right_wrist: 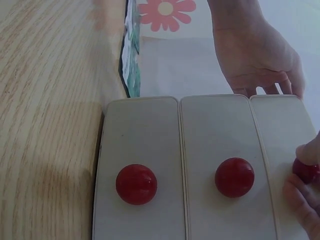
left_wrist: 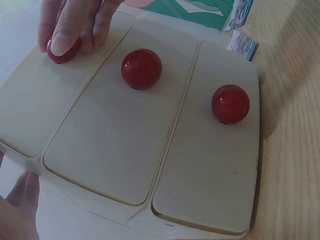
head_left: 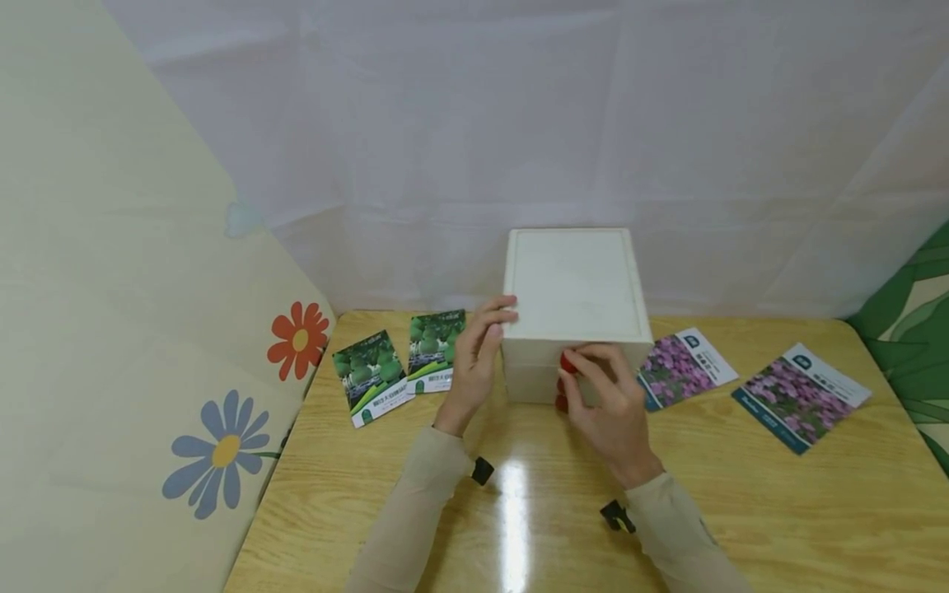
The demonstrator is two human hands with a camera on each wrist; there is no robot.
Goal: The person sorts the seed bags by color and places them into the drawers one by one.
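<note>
A small white drawer cabinet point(head_left: 567, 284) stands on the table against the back cloth. Its front has three stacked drawers, each with a round red knob. My right hand point(head_left: 611, 412) pinches the top drawer's knob point(head_left: 567, 361) between thumb and fingers. The middle knob point(left_wrist: 142, 69) and bottom knob point(left_wrist: 230, 104) are untouched, and all three drawer fronts sit flush in the left wrist view. My left hand point(head_left: 474, 354) rests against the cabinet's left side near its upper edge, fingers extended. In the right wrist view that same left hand point(right_wrist: 260, 55) is partly hidden behind the drawer fronts.
Two green-pictured seed packets point(head_left: 371, 375) lie left of the cabinet. On the right are two packets with purple flowers, one close beside it point(head_left: 685, 366) and one farther out point(head_left: 801, 395). A floral panel point(head_left: 222, 453) borders the wooden table point(head_left: 778, 519) on the left.
</note>
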